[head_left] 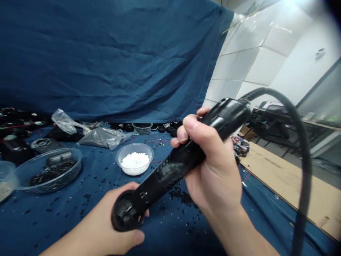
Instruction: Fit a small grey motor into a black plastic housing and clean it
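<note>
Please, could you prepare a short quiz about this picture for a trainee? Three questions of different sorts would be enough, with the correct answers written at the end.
1. True or false: the thick cable leaves the black tool at the end nearer the right hand.

2. Fill in the missing word: the tool's rounded end sits in the grasp of the ____ hand.

3. What colour are the small pieces heaped in the bowl seen closest to the tool?

Key:
1. True.
2. Left; the left hand has its thumb and fingers around that end.
3. White.
</note>
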Available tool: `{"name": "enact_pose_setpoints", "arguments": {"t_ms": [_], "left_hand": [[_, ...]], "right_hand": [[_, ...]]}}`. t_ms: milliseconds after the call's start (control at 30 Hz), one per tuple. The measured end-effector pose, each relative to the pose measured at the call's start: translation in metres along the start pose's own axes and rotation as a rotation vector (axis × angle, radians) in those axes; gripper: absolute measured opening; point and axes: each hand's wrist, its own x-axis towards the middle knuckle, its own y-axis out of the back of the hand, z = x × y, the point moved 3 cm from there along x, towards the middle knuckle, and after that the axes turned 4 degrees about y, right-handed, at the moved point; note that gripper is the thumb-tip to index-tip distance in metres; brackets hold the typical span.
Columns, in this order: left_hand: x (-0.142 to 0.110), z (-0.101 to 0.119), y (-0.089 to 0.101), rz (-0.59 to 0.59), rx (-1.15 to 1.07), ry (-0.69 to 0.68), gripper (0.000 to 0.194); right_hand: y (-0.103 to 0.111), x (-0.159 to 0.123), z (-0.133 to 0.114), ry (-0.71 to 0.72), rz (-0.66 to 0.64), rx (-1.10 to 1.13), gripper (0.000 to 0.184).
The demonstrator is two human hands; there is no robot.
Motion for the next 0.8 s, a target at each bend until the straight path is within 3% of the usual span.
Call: {"name": "enact_pose_setpoints", "arguments": {"t_ms": [167, 267, 333, 400, 467, 500, 567, 633, 700, 800], "left_hand": [[-0.003, -0.017, 0.012, -0.090, -0.118, 0.008, 0.046], [-0.003, -0.017, 0.021, -0.037, -0.066, -0.023, 0.053], [-0.001, -0.015, 0.029, 0.026, -0.019, -0.055, 0.053], [0.002, -0.017, 0.037, 0.094, 0.031, -0.081, 0.052], [0.007, -0.021, 0.043, 0.176, 0.079, -0.101, 0.051], [0.010, -0.024, 0.045, 0.210, 0.098, -0.106, 0.052], [0.015, -0.031, 0.046, 0.271, 0.140, -0.117, 0.055], [0.016, -0.035, 0.044, 0.287, 0.172, -0.130, 0.057], [0.014, -0.036, 0.040, 0.278, 0.195, -0.142, 0.060], [0.010, -0.037, 0.034, 0.268, 0.281, -0.162, 0.057]], "right_hand": [[0.000, -0.001, -0.030, 0.155, 0.081, -0.102, 0.027], [0.010, -0.001, -0.042, 0.282, 0.091, -0.214, 0.024], [0.019, -0.006, -0.041, 0.440, 0.038, -0.432, 0.024], [0.027, -0.020, -0.031, 0.640, -0.116, -0.777, 0.026], [0.040, -0.040, -0.012, 0.722, -0.254, -0.940, 0.028], [0.045, -0.051, 0.000, 0.741, -0.385, -1.006, 0.022], [0.056, -0.079, 0.026, 0.791, -0.688, -1.087, 0.007], [0.065, -0.107, 0.048, 0.877, -0.892, -1.068, 0.014], [0.073, -0.131, 0.065, 0.897, -1.002, -1.027, 0.019], [0.083, -0.153, 0.076, 0.816, -1.108, -1.023, 0.018]]}}
